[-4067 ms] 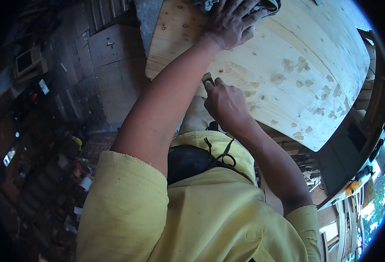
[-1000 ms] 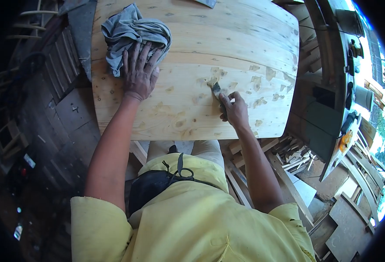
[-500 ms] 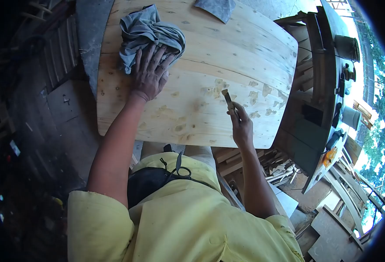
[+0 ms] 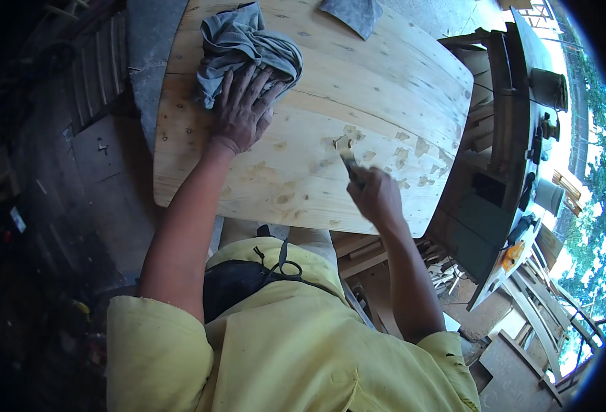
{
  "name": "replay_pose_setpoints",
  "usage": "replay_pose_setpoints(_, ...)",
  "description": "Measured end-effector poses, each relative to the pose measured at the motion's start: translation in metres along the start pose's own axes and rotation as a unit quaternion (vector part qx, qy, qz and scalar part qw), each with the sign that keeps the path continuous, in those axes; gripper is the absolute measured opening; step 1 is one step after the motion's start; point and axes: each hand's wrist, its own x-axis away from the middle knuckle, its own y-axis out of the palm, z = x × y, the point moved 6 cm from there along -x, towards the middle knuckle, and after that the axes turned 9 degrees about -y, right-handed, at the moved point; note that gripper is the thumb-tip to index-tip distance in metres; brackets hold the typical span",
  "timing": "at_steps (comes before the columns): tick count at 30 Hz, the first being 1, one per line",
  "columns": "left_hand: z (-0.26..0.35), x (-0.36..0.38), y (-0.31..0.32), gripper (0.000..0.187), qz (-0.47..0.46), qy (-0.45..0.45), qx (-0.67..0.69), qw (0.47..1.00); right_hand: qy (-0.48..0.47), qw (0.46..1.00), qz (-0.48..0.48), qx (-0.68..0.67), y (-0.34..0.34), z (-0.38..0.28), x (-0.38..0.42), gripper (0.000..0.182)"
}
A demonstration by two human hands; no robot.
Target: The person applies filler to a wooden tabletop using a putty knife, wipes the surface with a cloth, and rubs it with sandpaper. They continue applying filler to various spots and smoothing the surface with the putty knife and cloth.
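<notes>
A pale wooden tabletop (image 4: 316, 82) with rounded corners lies in front of me, marked with several brownish patches at its middle and right. My left hand (image 4: 243, 117) rests with fingers spread on the lower edge of a crumpled grey-blue cloth (image 4: 248, 51) at the upper left of the top. Over the right half, my right hand (image 4: 378, 196) is closed round the handle of a scraper-like tool (image 4: 347, 156). The tool's blade points up and left, at the brownish patches. Whether the blade touches the wood I cannot tell.
A grey sheet (image 4: 358, 15) lies at the tabletop's far edge. On the right stands a workbench (image 4: 519, 75) with a bucket (image 4: 549, 88) and other items on it. Wood offcuts (image 4: 533, 309) are piled at the lower right.
My right hand has turned and moved slightly down, and the tool's blade has swung left. My left hand stays on the cloth. The whole view has shifted a little.
</notes>
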Motion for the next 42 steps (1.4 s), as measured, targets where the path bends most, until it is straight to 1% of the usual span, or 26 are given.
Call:
replay_pose_setpoints(2, 0.001, 0.0, 0.0, 0.057, -0.002, -0.002, 0.007, 1.0, -0.02, 0.999, 0.032, 0.004, -0.016, -0.016, -0.022, 0.032)
replay_pose_setpoints(6, 0.0, -0.001, 0.0, 0.058, -0.001, -0.005, 0.011, 1.0, -0.022, 1.0, 0.012, -0.004, -0.003, -0.018, -0.033, 0.027)
replay_pose_setpoints(8, 0.0, 0.001, 0.001, 0.058, 0.01, 0.0, 0.016, 1.0, -0.001, 0.993, -0.111, 0.031, 0.0, -0.018, -0.026, 0.025)
replay_pose_setpoints(9, 0.001, 0.001, 0.0, 0.058, 0.008, -0.002, 0.016, 1.0, 0.014, 0.993, -0.114, 0.01, -0.007, -0.018, -0.026, 0.023)
replay_pose_setpoints(10, 0.001, 0.001, 0.0, 0.057, 0.005, -0.008, 0.009, 1.0, 0.035, 0.991, -0.131, -0.016, -0.011, -0.012, -0.032, 0.026)
replay_pose_setpoints(12, 0.001, 0.001, -0.001, 0.056, 0.004, -0.013, 0.002, 1.0, 0.094, 0.992, -0.05, -0.065, -0.025, 0.004, -0.043, 0.032)
replay_pose_setpoints(13, 0.001, 0.001, -0.001, 0.056, 0.01, -0.009, 0.006, 1.0, 0.098, 0.992, -0.052, -0.057, -0.019, 0.014, -0.047, 0.036)
replay_pose_setpoints(14, 0.0, 0.0, -0.001, 0.056, 0.016, -0.004, 0.009, 1.0, 0.099, 0.992, -0.05, -0.058, -0.016, 0.018, -0.042, 0.036)
replay_pose_setpoints(16, 0.0, -0.001, -0.002, 0.056, 0.011, -0.004, 0.01, 1.0, 0.05, 0.993, -0.101, -0.024, -0.01, 0.012, -0.031, 0.037)
replay_pose_setpoints(17, 0.001, 0.0, -0.002, 0.056, 0.004, -0.005, 0.012, 1.0, 0.045, 0.992, -0.119, -0.011, -0.009, 0.014, -0.028, 0.037)
replay_pose_setpoints(18, 0.001, 0.0, -0.001, 0.056, 0.005, -0.005, 0.013, 1.0, 0.046, 0.992, -0.119, -0.01, -0.012, 0.012, -0.031, 0.037)
replay_pose_setpoints(20, 0.001, 0.0, -0.003, 0.056, 0.011, -0.002, 0.02, 1.0, 0.086, 0.99, -0.101, -0.056, -0.024, 0.01, -0.043, 0.036)
replay_pose_setpoints(21, 0.001, 0.0, -0.003, 0.056, 0.012, -0.001, 0.019, 1.0, 0.085, 0.992, -0.075, -0.06, -0.034, 0.001, -0.05, 0.035)
replay_pose_setpoints(24, 0.001, -0.002, -0.001, 0.057, 0.012, 0.0, 0.014, 1.0, 0.084, 0.993, -0.075, -0.028, -0.022, 0.002, -0.059, 0.035)
replay_pose_setpoints(26, 0.0, 0.0, -0.001, 0.058, 0.012, 0.0, 0.013, 1.0, 0.076, 0.993, -0.081, -0.029, -0.018, -0.001, -0.048, 0.035)
replay_pose_setpoints(28, 0.001, 0.002, -0.001, 0.058, 0.006, 0.0, 0.013, 1.0, 0.038, 0.991, -0.127, -0.017, -0.009, -0.003, -0.034, 0.035)
replay_pose_setpoints(30, 0.0, -0.002, -0.001, 0.058, 0.009, 0.0, 0.009, 1.0, 0.035, 0.99, -0.136, -0.013, -0.015, -0.001, -0.03, 0.034)
replay_pose_setpoints(32, 0.001, -0.001, -0.001, 0.056, 0.019, 0.004, 0.01, 1.0, 0.069, 0.984, -0.163, -0.032, -0.018, 0.01, -0.033, 0.032)
replay_pose_setpoints(33, 0.001, 0.0, -0.003, 0.056, 0.019, 0.005, 0.01, 1.0, 0.071, 0.988, -0.136, -0.037, -0.02, 0.014, -0.036, 0.031)
replay_pose_setpoints(34, 0.001, 0.001, -0.003, 0.055, 0.007, -0.002, 0.006, 1.0, 0.073, 0.988, -0.133, -0.038, -0.02, 0.015, -0.035, 0.031)
replay_pose_setpoints(37, 0.003, -0.001, -0.002, 0.055, 0.001, 0.007, 0.008, 1.0, 0.045, 0.979, -0.185, -0.069, -0.018, 0.008, -0.025, 0.032)
replay_pose_setpoints(40, 0.005, -0.001, -0.002, 0.055, 0.012, 0.02, 0.008, 1.0, 0.081, 0.984, -0.134, -0.083, -0.025, 0.015, -0.008, 0.034)
replay_pose_setpoints(42, 0.004, -0.002, -0.002, 0.057, 0.007, 0.013, -0.003, 1.0, 0.104, 0.986, -0.105, -0.076, -0.032, 0.028, -0.002, 0.034)
